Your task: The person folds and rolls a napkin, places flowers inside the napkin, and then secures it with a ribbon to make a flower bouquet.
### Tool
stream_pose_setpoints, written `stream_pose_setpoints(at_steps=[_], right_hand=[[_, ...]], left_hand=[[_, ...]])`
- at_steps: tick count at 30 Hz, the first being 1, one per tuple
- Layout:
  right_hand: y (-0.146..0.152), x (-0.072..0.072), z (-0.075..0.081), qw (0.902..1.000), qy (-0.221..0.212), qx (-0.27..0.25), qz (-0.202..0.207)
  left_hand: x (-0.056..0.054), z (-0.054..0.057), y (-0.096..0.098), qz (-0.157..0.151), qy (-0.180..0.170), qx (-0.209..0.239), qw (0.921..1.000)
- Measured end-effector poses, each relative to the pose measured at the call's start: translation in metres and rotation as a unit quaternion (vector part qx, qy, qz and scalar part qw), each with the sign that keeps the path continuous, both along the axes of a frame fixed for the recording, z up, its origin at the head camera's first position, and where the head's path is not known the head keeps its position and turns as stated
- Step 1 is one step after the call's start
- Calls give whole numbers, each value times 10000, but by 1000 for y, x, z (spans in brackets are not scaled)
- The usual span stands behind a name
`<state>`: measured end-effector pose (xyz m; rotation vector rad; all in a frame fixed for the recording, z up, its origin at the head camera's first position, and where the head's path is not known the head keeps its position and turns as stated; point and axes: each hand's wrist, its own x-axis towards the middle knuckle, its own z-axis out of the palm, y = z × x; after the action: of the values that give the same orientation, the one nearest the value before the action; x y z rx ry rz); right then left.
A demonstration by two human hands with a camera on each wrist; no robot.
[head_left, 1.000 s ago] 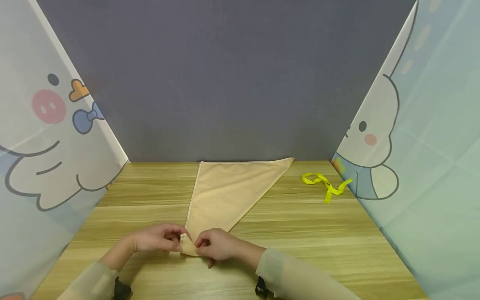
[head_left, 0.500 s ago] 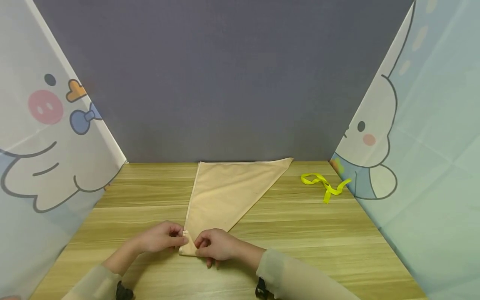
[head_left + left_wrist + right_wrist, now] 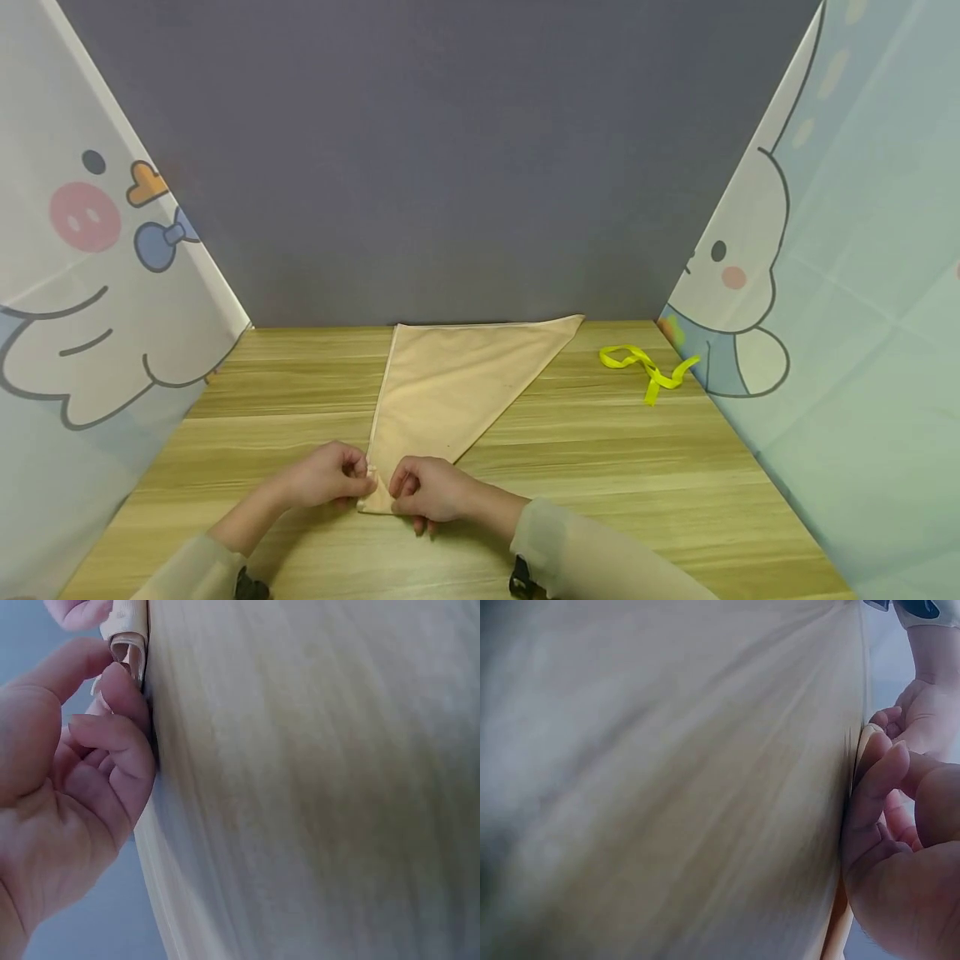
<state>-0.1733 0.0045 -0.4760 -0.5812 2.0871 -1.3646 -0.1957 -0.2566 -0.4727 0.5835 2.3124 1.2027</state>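
Note:
A beige cloth (image 3: 457,383) lies as a triangle on the wooden table, its long slanting side toward the right. Its near corner is turned over into a small fold (image 3: 381,498). At the left end of that fold, my left hand (image 3: 321,477) pinches the cloth between thumb and forefinger. The left wrist view shows the rolled cloth edge (image 3: 127,626) curling at those fingertips. My right hand (image 3: 438,492) pinches the fold's right side, thumb and forefinger together, with the other fingers resting low by the table.
A yellow ribbon (image 3: 648,371) lies loosely looped on the table (image 3: 600,467) at the back right. A dark grey panel (image 3: 450,167) rises behind the table, and panels with cartoon prints flank it left and right.
My left hand has moved slightly right and pressed the raised fold down, so the near corner lies flatter and narrower. My right hand has stayed in place.

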Motion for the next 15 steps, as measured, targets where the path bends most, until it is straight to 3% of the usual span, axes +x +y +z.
stream_pose_setpoints(at_steps=[4,7,11,15], right_hand=[[0,0,-1,10000,23,49,49],[0,-1,-1,9999,-6,120,56],[0,0,0,9999,-107,97,11],[0,0,0,9998,-199,67,-23]], left_hand=[[1,-1,0,147,167,-73,9997],[2,-3,-1,159,259,139,9994],[2,-8,-1,-132,622,493,9968],[2,-11,-1,-337,1032,523,9927]])
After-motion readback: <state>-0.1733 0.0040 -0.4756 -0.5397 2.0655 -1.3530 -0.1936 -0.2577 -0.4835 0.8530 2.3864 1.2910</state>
